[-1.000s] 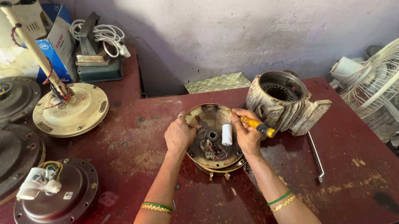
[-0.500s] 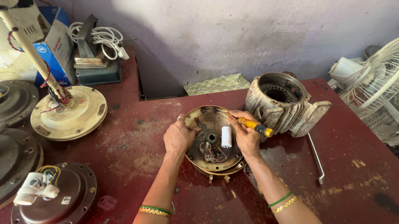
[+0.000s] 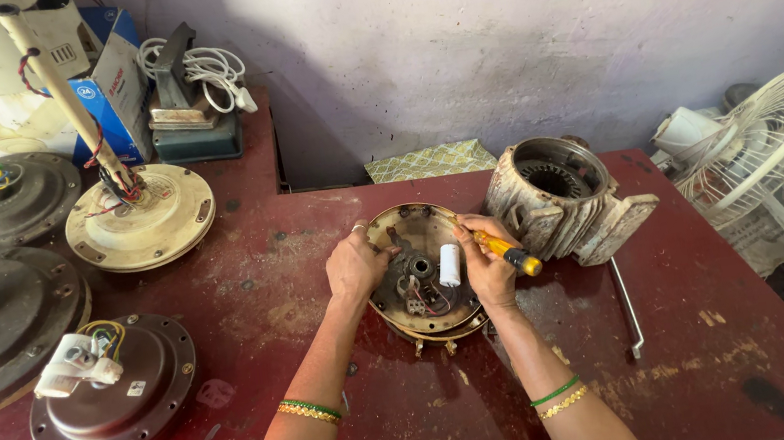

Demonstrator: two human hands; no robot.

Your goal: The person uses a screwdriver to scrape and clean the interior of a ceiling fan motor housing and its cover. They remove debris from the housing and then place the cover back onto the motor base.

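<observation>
Working at the dark red table [image 3: 692, 352], we had both hands on a round fan motor [image 3: 423, 276] that lay flat near the middle of it, open side up. Our left hand [image 3: 355, 265] gripped the motor's left rim, fingers curled over the edge and closed on it. Our right hand [image 3: 489, 263] was clenched around a screwdriver [image 3: 508, 255] with a yellow and black handle; the handle end stuck out to the right of our fist, while the tip pointed toward the motor's upper rim, though we could not tell whether it touched anything there. A small white cylinder [image 3: 449, 265] sat inside the motor just beside our right hand, with short wires and a dark hub next to it.

Close to the right of the motor stood a worn grey motor housing [image 3: 550, 191], tilted on its side with its round opening facing up. A thin metal rod [image 3: 628, 305] lay on the table below it. Well apart to the left were other fan motors: a cream one with a rod standing up from it [image 3: 144, 217], and a brown one with a white part and coloured wires on top [image 3: 121, 387]. A white fan guard [image 3: 765, 141] lay off the table's right edge.
</observation>
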